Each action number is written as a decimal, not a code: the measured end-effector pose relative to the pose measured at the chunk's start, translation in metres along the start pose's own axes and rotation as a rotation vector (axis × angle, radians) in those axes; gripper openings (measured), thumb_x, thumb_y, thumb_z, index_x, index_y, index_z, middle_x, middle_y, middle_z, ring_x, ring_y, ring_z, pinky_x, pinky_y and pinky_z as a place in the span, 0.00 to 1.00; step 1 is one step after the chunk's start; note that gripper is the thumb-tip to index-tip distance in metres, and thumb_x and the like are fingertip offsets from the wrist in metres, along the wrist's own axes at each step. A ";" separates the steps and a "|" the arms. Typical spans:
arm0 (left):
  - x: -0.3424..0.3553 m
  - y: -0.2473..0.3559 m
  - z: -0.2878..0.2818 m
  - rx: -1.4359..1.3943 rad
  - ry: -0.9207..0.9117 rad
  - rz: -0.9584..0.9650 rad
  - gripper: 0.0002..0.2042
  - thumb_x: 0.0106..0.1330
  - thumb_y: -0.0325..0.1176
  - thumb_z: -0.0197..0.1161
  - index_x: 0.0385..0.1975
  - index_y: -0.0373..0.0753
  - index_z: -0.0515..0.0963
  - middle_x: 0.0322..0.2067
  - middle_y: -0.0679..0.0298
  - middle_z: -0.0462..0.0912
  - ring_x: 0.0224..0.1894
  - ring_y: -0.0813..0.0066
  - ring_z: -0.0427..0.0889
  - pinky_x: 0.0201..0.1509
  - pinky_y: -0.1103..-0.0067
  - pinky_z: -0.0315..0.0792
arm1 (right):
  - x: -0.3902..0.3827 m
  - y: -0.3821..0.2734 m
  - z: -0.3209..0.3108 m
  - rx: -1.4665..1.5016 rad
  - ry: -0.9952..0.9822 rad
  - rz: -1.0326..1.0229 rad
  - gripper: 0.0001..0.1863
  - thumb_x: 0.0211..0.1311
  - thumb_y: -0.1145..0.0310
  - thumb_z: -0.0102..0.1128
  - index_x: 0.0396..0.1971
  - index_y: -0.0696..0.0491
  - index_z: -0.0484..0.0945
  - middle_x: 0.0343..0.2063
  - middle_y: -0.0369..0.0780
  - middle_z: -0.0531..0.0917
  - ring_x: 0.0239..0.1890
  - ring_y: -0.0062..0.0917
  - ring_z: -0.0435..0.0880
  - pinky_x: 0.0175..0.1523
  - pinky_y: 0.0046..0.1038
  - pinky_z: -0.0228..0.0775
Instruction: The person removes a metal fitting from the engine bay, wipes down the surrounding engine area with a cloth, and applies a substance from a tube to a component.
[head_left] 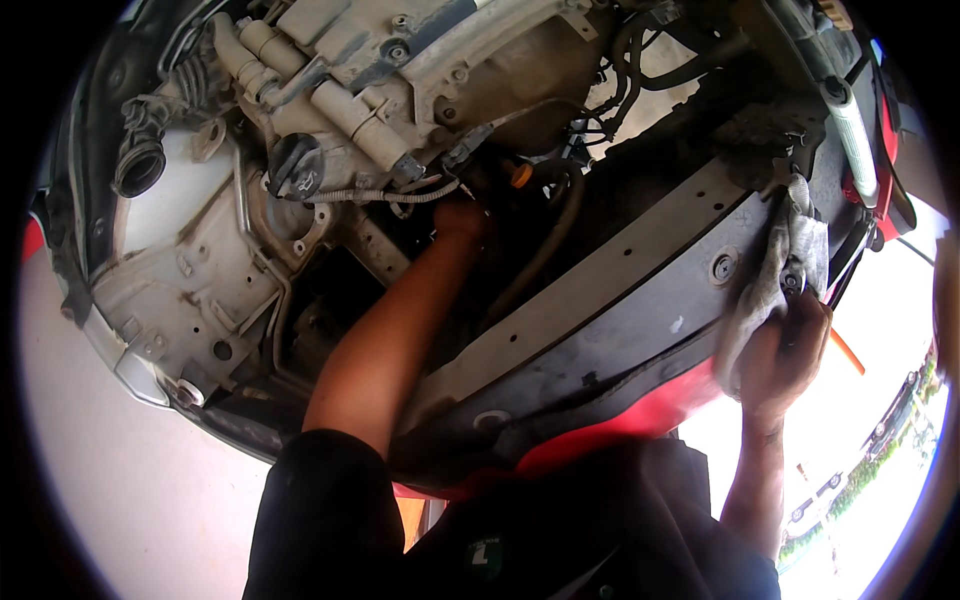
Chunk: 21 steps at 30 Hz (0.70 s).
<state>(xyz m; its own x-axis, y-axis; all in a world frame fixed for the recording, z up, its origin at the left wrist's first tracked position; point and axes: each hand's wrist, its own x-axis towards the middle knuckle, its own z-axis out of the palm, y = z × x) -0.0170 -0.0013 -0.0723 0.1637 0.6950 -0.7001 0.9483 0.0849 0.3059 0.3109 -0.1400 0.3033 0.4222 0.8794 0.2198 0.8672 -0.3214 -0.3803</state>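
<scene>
Presently: L hand (461, 217), ctr of frame, down in engine bay (200, 270); fingers mostly hidden, can't tell if gripping. Nearest it: ribbed conduit (375, 195), just upper L; orange tab (521, 175), upper R. R hand (785, 355), R side of frame: fingers clamped on dark round-ended item (793, 282), against crumpled grey cloth (803, 232), same area. Also: blk round cap (296, 165), upper L; grey crossbar (620, 255), ctr to upper R; red body panel (630, 415), lower ctr.
</scene>
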 end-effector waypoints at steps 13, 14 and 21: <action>-0.047 0.049 -0.048 0.227 -0.171 0.077 0.14 0.54 0.41 0.61 0.38 0.42 0.82 0.37 0.60 0.84 0.39 0.64 0.84 0.39 0.70 0.78 | 0.005 0.012 -0.050 -0.019 -0.110 0.152 0.13 0.50 0.85 0.50 0.38 0.59 0.70 0.31 0.37 0.73 0.30 0.21 0.69 0.37 0.22 0.63; -0.056 0.052 -0.054 0.226 -0.193 0.149 0.15 0.54 0.39 0.61 0.39 0.41 0.81 0.37 0.59 0.84 0.39 0.64 0.84 0.39 0.70 0.78 | 0.007 0.014 -0.057 -0.089 -0.059 -0.016 0.13 0.52 0.84 0.53 0.39 0.59 0.71 0.33 0.36 0.74 0.29 0.19 0.68 0.35 0.21 0.62; -0.156 0.116 -0.193 -0.863 -0.530 -0.048 0.27 0.58 0.27 0.62 0.58 0.35 0.63 0.33 0.53 0.79 0.32 0.63 0.83 0.34 0.70 0.79 | 0.032 -0.018 -0.078 0.140 -0.265 -0.242 0.19 0.61 0.65 0.62 0.46 0.60 0.72 0.34 0.39 0.76 0.31 0.19 0.76 0.32 0.19 0.66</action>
<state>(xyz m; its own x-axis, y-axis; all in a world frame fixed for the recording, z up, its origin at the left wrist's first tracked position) 0.0149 0.0378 0.1973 0.4292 0.2888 -0.8558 0.4710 0.7369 0.4849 0.3290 -0.1337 0.3874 0.1112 0.9901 0.0854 0.8813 -0.0585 -0.4689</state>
